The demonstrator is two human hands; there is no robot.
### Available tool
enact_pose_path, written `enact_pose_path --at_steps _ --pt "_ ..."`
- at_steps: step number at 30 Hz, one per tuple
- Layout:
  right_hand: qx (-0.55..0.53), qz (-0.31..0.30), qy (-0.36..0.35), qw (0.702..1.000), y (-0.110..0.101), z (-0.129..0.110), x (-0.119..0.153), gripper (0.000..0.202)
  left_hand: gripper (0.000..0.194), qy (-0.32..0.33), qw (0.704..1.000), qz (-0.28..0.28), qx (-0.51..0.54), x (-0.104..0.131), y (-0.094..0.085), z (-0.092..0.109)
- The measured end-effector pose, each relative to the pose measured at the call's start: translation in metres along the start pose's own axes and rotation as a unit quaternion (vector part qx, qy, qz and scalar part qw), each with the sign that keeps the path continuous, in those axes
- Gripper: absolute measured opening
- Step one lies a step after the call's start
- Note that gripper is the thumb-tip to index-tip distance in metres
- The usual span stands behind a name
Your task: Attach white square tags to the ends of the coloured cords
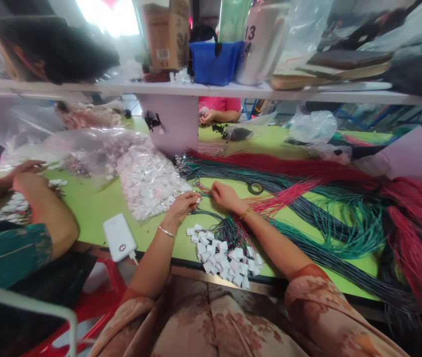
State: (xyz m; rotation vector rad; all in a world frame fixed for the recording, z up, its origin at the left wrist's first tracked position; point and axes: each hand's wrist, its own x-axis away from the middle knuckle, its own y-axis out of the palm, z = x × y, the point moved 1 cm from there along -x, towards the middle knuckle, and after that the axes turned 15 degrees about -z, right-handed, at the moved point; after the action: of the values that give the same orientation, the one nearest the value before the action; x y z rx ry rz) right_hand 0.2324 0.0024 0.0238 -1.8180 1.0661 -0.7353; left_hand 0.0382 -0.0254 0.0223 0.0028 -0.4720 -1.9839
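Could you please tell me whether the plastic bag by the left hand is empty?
Not empty: the plastic bag shows many white pieces inside.

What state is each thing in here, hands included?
Left hand: pinched on a small white connector.
Right hand: curled by thin wires, grip unclear.
Connector pile: heaped on the table, wires attached.
Plastic bag: bulging with white pieces.
Tape roll: lying flat.
White device: lying flat, cable plugged in.
Blue basket: upright on shelf.

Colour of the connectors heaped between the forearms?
The connectors are white; best seen in the head view.
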Motion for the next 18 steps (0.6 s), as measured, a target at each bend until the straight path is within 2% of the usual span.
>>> enact_pose_path --at_steps 4,8,11,15,18 --pt "-0.171 0.043 -0.075 0.982 -0.007 -0.018 -0.007 0.017 0.017 0.018 0.999 -0.004 0.039 -0.002 0.004 -0.003" --pt "-0.269 0.057 -0.116 0.954 -0.013 -0.04 -0.01 0.019 0.016 0.037 0.996 0.001 0.085 -0.002 0.007 -0.006" --pt "-0.301 0.061 -0.102 0.946 -0.014 -0.043 -0.003 0.019 0.017 0.045 0.992 -0.011 0.12 -0.002 0.007 -0.006" --pt "-0.297 0.07 -0.07 0.95 -0.007 -0.032 0.013 0.018 0.014 0.039 0.986 -0.051 0.152 -0.003 0.006 -0.007" --pt "-0.283 0.068 -0.068 0.954 0.001 -0.026 0.023 0.018 0.012 0.035 0.983 -0.061 0.171 -0.005 0.005 -0.008"
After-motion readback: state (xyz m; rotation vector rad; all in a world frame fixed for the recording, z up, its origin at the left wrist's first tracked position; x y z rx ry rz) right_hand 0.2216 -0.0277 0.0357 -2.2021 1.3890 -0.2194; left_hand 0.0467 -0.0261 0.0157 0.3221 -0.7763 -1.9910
